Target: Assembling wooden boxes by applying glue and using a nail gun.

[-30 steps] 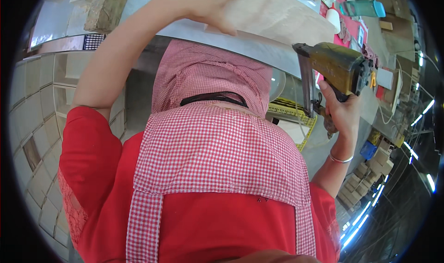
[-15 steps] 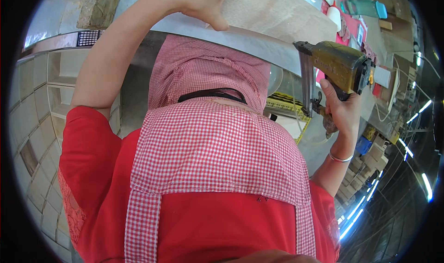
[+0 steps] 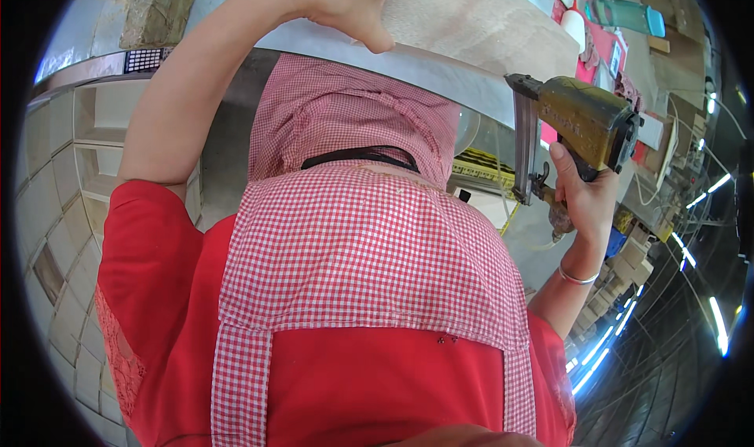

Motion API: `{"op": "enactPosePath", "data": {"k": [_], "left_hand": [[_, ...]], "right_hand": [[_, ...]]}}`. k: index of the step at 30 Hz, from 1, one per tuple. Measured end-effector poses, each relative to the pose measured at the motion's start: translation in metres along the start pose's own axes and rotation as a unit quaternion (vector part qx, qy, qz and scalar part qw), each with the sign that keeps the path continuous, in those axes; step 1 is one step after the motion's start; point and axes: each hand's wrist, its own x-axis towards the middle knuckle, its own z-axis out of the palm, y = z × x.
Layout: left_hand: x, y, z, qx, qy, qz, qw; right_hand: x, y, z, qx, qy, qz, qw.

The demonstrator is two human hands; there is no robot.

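Observation:
A pale wooden board [image 3: 479,23] lies slantwise on the workbench at the top of the head view. My left hand [image 3: 353,11] grips it at the left, thumb along its near edge; the fingertips are partly cut off by the frame. My right hand [image 3: 587,192] is wrapped round the handle of a worn, yellowish-brown pneumatic nail gun [image 3: 581,121], thumb upward. The gun's nose is at the near right corner of the board; whether it touches cannot be made out. Its long magazine [image 3: 526,148] points down toward me.
A teal bottle [image 3: 624,15] and a white glue bottle [image 3: 575,29] stand on the bench beyond the gun. A rough wood block [image 3: 161,11] sits at the far left. Stacked pale wooden boxes [image 3: 59,188] line the left side. A yellow-and-black edged item [image 3: 483,168] lies below the bench.
The whole view has shifted slightly. My right hand and the nail gun appear a little lower and further right; both hands keep their grip.

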Motion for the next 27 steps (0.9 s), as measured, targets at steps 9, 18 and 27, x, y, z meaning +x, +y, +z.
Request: {"op": "enactPosePath", "data": {"k": [9, 18, 27], "left_hand": [[0.002, 0.0, -0.001, -0.004, -0.041, -0.026, 0.999], [-0.014, -0.015, -0.008, -0.073, -0.033, 0.012, 0.997], [-0.016, -0.025, 0.013, -0.163, -0.018, 0.01, 0.986]], "right_hand": [[-0.002, 0.003, 0.001, -0.009, 0.016, 0.003, 1.0], [-0.004, -0.02, 0.027, 0.005, 0.014, -0.102, 0.995], [0.006, -0.061, 0.06, 0.017, -0.118, -0.099, 0.988]]}}
